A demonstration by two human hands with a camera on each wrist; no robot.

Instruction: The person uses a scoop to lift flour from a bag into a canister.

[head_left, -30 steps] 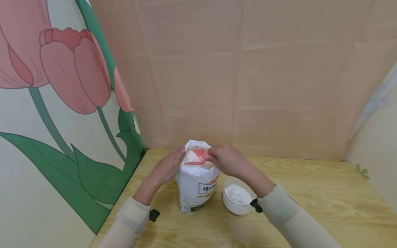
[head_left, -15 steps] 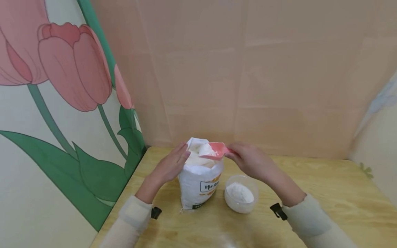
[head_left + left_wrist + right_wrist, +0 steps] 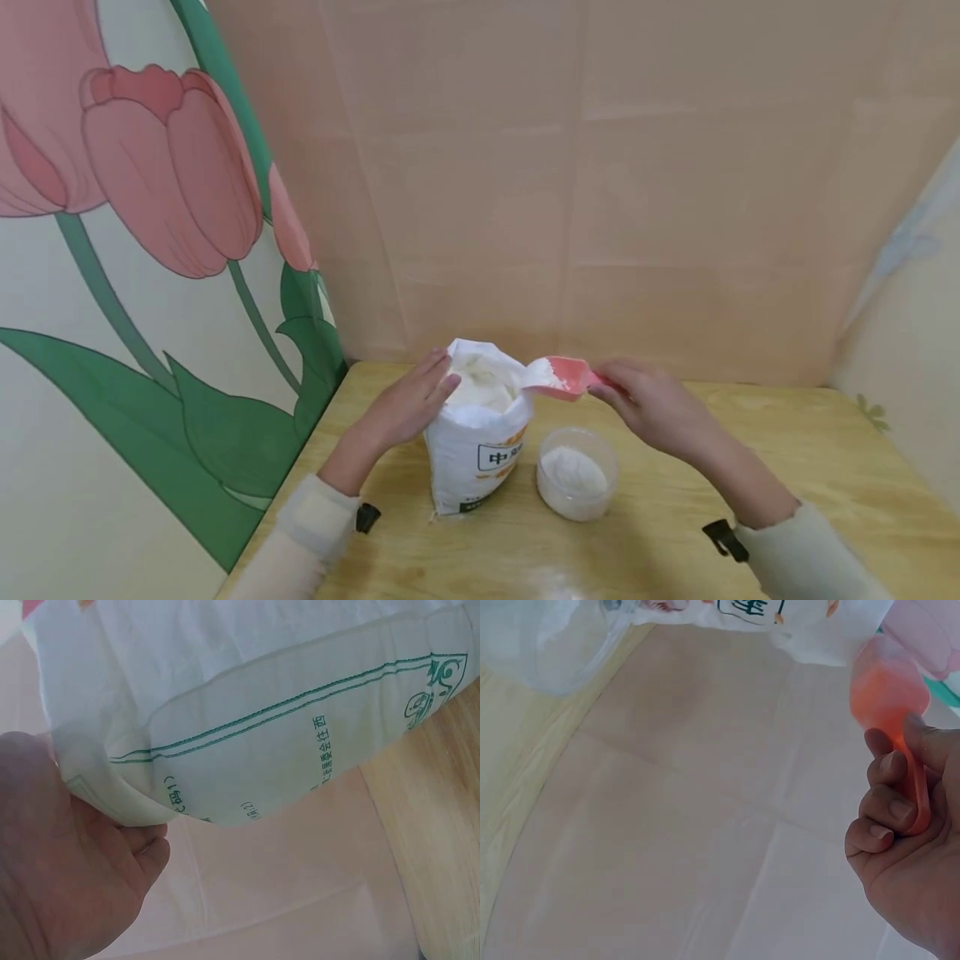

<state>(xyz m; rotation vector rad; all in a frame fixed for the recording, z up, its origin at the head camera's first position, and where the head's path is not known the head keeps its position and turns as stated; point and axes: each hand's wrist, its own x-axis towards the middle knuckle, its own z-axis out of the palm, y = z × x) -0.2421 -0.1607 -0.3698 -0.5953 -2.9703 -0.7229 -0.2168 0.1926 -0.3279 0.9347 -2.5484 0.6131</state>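
Note:
An open white flour bag stands upright on the wooden table. My left hand rests against the bag's upper left side, fingers straight along the rim. My right hand pinches the handle of a pink scoop heaped with white flour. The scoop hangs just right of the bag's mouth and above a small clear bowl that holds flour. In the right wrist view the curled fingers wrap the scoop's handle.
A tulip-patterned panel closes the left side and a peach backdrop stands behind the table. A dusting of spilled flour lies near the table's front edge. Bare wood stretches to the right of the bowl.
My right hand lifted the filled scoop out of the bag and carried it rightward, to above the bowl. The left hand stayed on the bag.

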